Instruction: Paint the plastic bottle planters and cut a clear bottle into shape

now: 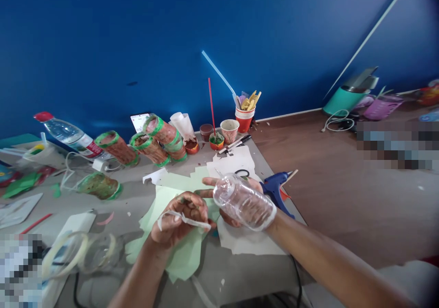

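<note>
My left hand [187, 216] has its fingers curled, with a thin whitish translucent strip [192, 222] across thumb and fingers. In my right hand [230, 216] rests a clear plastic bottle piece [245, 203], tilted along the palm and wrist and partly covering the hand. Two of the right fingers stretch out toward the left hand. Paint stains show on the fingers. Beneath both hands lie torn pale green paper [185, 248] and white paper [250, 241]. A blue glue gun [276, 189] lies just right of the bottle piece.
Several brown tubes with green rims [118, 148] stand at the back left, beside a water bottle [73, 134]. Paint cups [216, 141] and a red cup of cutlery [244, 120] line the back. Tape rolls [82, 253] lie front left. Markers [235, 144] lie behind the paper.
</note>
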A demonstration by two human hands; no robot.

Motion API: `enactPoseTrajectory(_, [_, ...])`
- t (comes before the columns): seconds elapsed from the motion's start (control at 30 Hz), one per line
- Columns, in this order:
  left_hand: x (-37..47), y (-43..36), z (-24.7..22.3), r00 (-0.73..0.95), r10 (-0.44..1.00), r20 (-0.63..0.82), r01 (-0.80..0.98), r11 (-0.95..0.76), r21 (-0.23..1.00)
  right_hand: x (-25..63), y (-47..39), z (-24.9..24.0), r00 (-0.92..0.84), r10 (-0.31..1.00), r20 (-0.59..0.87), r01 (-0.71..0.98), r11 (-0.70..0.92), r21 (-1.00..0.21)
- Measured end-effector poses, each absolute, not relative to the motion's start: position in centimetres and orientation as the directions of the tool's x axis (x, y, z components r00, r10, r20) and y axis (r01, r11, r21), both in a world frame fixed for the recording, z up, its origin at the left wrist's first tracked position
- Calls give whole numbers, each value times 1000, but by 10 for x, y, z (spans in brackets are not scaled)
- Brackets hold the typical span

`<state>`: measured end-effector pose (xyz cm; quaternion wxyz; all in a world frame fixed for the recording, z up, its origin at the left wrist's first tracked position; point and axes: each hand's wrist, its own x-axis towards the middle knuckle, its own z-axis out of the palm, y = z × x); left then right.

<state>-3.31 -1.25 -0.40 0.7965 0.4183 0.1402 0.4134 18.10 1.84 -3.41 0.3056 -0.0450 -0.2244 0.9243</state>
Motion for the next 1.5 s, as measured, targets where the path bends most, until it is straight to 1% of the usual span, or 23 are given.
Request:
enactPoseTrajectory(0.1, [-35,-10,-4,587,801,122,-562,293,774,180,19,-36,-853,507,128,-515,-772,-373])
enactPoseTrajectory(0.17, [-35,-8,-4,558,820,128,-581,276,765,179,18,-35,-869,484,104,-487,-797,-358])
enactPoseTrajectory(0.23, [-36,-6,-3,503,858,102,-594,258,762,178,18,-34,-868,490,87,-486,-798,-356])
enactPoseTrajectory(0.4, [-37,-3,-2,305,952,29,-654,187,733,175,20,-43,-858,509,67,-496,-788,-364])
enactPoseTrajectory(0.63, [-36,0,-3,245,970,7,-682,167,712,169,18,-49,-785,614,-82,-559,-759,-333])
enactPoseTrajectory(0.73, [-36,1,0,178,984,9,-691,118,714,166,18,-45,-695,700,-167,-628,-703,-333])
enactPoseTrajectory(0.83, [-44,1,7,94,994,53,-714,30,700,163,21,-44,-576,782,-236,-693,-621,-367])
enactPoseTrajectory(0.93, [-57,-2,13,62,993,105,-745,-24,666,162,23,-44,-516,818,-254,-706,-574,-415])
enactPoseTrajectory(1.0, [-62,-7,16,96,982,165,-742,-40,669,161,21,-42,-518,822,-237,-701,-567,-433])
enactPoseTrajectory(1.07, [-61,-12,16,212,958,190,-682,6,731,161,19,-39,-535,818,-212,-696,-569,-437])
enactPoseTrajectory(1.17, [-52,-17,15,436,889,138,-531,131,837,162,19,-34,-561,807,-182,-686,-577,-444])
enactPoseTrajectory(1.23, [-45,-19,14,521,846,116,-474,174,863,163,21,-32,-558,812,-173,-682,-567,-461])
enactPoseTrajectory(1.3, [-37,-21,14,578,808,116,-432,183,883,164,24,-31,-545,821,-169,-683,-552,-479])
enactPoseTrajectory(1.37, [-29,-24,15,644,759,97,-349,178,920,166,27,-29,-528,833,-167,-690,-535,-487])
enactPoseTrajectory(1.5, [-8,-34,18,762,647,13,-98,96,991,167,30,-28,-511,845,-156,-708,-517,-481])
